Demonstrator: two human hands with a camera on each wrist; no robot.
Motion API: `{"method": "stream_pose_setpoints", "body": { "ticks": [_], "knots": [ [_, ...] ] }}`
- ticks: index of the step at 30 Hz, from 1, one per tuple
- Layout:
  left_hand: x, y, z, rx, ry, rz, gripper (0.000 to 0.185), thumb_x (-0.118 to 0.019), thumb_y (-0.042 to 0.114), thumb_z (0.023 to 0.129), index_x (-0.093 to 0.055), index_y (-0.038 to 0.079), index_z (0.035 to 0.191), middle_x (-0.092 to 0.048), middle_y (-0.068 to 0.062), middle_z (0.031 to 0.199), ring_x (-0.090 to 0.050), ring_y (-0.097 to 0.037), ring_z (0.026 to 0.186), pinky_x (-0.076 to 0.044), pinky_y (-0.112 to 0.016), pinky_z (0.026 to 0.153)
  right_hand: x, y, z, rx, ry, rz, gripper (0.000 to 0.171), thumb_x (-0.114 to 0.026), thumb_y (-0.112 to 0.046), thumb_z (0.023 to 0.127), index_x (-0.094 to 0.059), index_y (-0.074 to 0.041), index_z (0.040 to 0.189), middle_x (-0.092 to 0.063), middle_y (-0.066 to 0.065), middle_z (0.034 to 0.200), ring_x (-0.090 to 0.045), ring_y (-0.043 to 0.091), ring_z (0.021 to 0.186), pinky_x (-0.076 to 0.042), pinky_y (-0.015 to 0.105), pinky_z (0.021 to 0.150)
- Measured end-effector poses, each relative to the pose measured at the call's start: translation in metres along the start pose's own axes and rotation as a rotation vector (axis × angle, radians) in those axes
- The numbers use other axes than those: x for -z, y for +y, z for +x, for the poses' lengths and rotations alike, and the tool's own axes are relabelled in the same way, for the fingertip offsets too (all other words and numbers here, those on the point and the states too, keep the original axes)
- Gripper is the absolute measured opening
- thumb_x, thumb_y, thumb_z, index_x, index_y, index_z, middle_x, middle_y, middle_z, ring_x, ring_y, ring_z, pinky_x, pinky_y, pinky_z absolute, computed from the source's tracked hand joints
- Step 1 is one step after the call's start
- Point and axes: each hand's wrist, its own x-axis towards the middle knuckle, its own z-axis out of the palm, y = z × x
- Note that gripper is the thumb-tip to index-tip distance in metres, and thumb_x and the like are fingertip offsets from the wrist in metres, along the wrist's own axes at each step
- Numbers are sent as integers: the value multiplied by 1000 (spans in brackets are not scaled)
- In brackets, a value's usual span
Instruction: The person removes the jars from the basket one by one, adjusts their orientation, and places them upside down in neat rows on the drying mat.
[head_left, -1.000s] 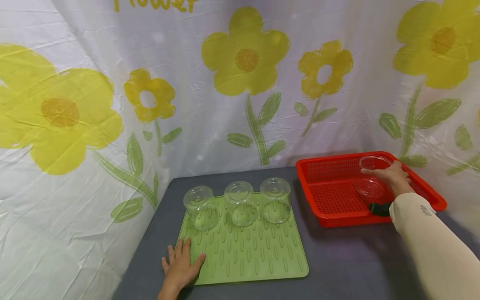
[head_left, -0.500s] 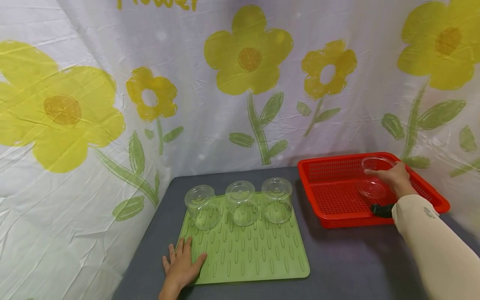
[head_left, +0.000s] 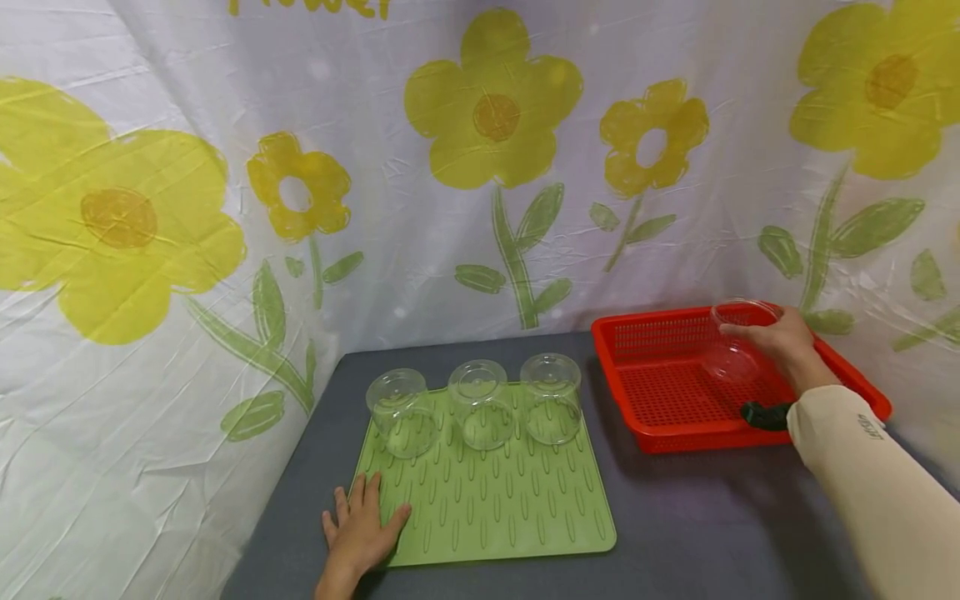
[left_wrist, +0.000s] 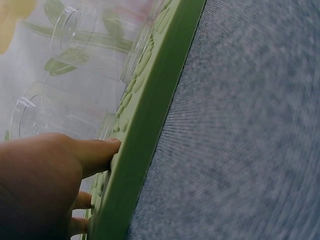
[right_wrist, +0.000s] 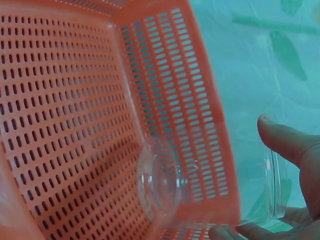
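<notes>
Head view: the right hand (head_left: 780,342) holds a clear cup (head_left: 735,340) over the far part of the red basket (head_left: 660,408), fingers curled round its rim; the cup is lifted off the basket floor and tilted. The left hand (head_left: 360,529) lies flat, fingers spread, on the near left corner of the green mat (head_left: 510,517), which sits on the grey table (head_left: 697,525). Three clear cups (head_left: 480,404) stand upside down in a row along the mat's far edge.

Left wrist view: the thumb (left_wrist: 95,152) presses the mat's edge (left_wrist: 150,130); inverted cups (left_wrist: 55,112) show beyond.

Right wrist view: thumb (right_wrist: 287,142) and fingertips (right_wrist: 235,231) pinch the cup's rim (right_wrist: 275,190); its base (right_wrist: 160,182) hangs before the basket wall (right_wrist: 170,90).
</notes>
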Motion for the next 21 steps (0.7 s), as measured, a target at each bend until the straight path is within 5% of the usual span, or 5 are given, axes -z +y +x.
{"method": "stream_pose_setpoints", "body": {
  "ticks": [3, 8, 11, 16, 21],
  "knots": [
    [-1, 0, 0, 0, 1, 0, 91, -59, 56, 97, -27, -3, 158, -11, -36, 164, 5, -67, 146, 3, -85, 109, -1, -3, -1, 44, 0, -29, 102, -76, -44, 90, -22, 15, 153, -39, 32, 147, -47, 38, 115, -50, 24, 76],
    [-1, -1, 0, 2, -4, -13, 92, -60, 56, 97, -26, -3, 158, -10, -36, 164, 6, -67, 146, 5, -85, 109, -1, -9, -5, 122, -41, -62, 105, -77, -45, 90, -20, 15, 154, -34, 37, 150, -41, 46, 125, -50, 46, 96],
    [-1, -1, 0, 4, -13, -24, 92, -60, 56, 97, -26, -3, 159, -8, -36, 164, 8, -66, 147, 7, -84, 109, 1, -17, -9, 139, -101, -80, 112, -77, -46, 89, -12, 15, 156, -26, 39, 156, -34, 52, 135, -40, 63, 109],
    [1, 0, 0, 3, -15, -18, 92, -59, 57, 97, -25, -3, 159, -9, -36, 164, 7, -66, 147, 6, -84, 109, 4, -34, -17, 142, -181, -129, 122, -77, -52, 88, 1, 10, 159, -11, 39, 162, -24, 58, 142, -32, 70, 114],
    [1, 0, 0, 2, -11, -13, 92, -60, 57, 97, -26, -3, 158, -9, -36, 164, 7, -66, 147, 5, -84, 109, 2, -48, -27, 182, -211, -162, 121, -75, -53, 89, 3, 8, 160, -19, 43, 157, -31, 55, 139, -38, 66, 111]
  ]
}}
